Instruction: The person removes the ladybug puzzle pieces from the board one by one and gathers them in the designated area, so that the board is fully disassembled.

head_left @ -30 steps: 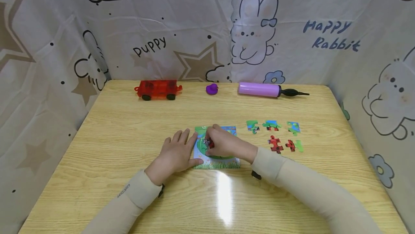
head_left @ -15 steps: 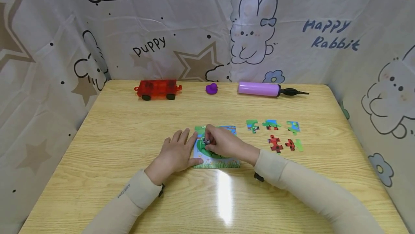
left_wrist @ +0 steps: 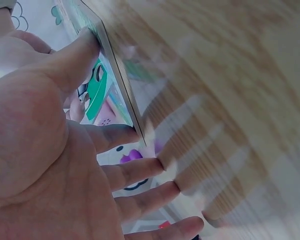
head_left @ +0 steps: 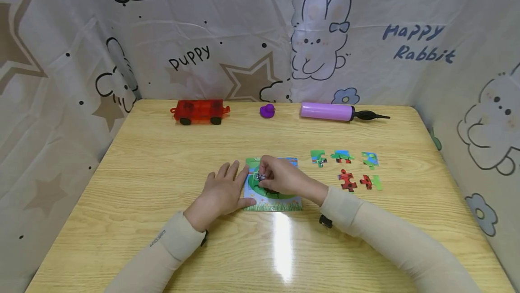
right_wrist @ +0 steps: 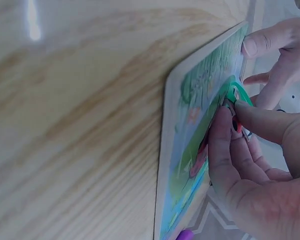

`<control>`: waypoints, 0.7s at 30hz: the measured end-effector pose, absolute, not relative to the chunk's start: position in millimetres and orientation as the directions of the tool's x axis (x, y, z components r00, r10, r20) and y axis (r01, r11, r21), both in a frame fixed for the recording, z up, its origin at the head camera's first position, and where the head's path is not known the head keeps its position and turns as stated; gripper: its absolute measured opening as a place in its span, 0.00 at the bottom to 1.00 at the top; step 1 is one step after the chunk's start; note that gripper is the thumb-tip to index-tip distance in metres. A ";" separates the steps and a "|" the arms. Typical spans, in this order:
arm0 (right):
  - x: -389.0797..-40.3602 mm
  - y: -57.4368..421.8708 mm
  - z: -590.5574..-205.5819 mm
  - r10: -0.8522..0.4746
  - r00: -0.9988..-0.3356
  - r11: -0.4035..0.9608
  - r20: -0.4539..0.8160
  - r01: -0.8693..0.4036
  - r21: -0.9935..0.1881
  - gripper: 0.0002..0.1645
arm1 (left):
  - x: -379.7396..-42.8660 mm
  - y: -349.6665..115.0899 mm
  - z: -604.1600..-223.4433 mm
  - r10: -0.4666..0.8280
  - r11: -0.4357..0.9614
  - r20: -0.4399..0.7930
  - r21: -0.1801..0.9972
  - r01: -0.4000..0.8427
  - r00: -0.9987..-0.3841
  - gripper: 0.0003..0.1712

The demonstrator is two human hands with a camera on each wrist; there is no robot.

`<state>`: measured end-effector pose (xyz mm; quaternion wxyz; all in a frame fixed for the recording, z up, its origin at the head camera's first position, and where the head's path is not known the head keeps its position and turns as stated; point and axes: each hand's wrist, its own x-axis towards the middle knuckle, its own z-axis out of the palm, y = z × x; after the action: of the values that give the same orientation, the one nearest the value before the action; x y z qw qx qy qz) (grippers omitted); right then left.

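Note:
A puzzle board [head_left: 273, 206] printed with green leaves, grass and sky lies flat at mid-table. My left hand [head_left: 221, 193] is spread at its left side, with thumb and forefinger touching the edge. Over the board, my right hand [head_left: 286, 176] pinches a small puzzle piece [right_wrist: 231, 87] between thumb and fingers. Green and red parts of this piece show in the right wrist view; the fingers cover much of it. From the head I cannot tell whether it is seated in the board. Several loose puzzle pieces [head_left: 347, 180] lie to the right, red, green and blue.
Along the back edge of the wooden table [head_left: 162, 157] stand a red toy wagon [head_left: 199, 111], a purple toy duck [head_left: 267, 111] and a lilac hand pump [head_left: 327, 111] with a black nozzle. A printed cloth [head_left: 243, 22] hangs behind and at both sides.
The right hand has turned slightly over the board, still pinching the piece, and the red seen on it earlier is now covered in the head view. The left hand stays in place.

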<state>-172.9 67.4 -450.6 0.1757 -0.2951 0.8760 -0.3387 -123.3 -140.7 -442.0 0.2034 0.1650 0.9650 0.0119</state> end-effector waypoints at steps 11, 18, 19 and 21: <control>-169.4 70.0 -451.4 -0.692 -0.722 0.557 -0.004 -0.530 -0.639 0.15 | -123.0 -137.5 -439.4 0.314 0.947 -0.400 0.074 0.312 -0.861 0.56; -181.9 67.1 -448.5 -0.604 -0.765 0.605 -0.225 -0.256 -0.754 0.14 | -122.6 -137.0 -439.4 0.312 0.948 -0.396 0.071 0.310 -0.864 0.56; -183.2 67.3 -448.6 -0.597 -0.765 0.606 -0.242 -0.232 -0.761 0.14 | -122.5 -136.9 -439.3 0.313 0.948 -0.393 0.071 0.311 -0.865 0.56; -185.0 69.2 -449.5 -0.598 -0.762 0.596 -0.248 -0.216 -0.774 0.13 | -122.1 -136.9 -439.4 0.313 0.948 -0.391 0.071 0.311 -0.865 0.56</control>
<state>-185.0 69.2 -449.5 0.2504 -0.2373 0.8574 -0.3818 -122.1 -136.9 -439.4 0.2030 0.1615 0.9658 0.0029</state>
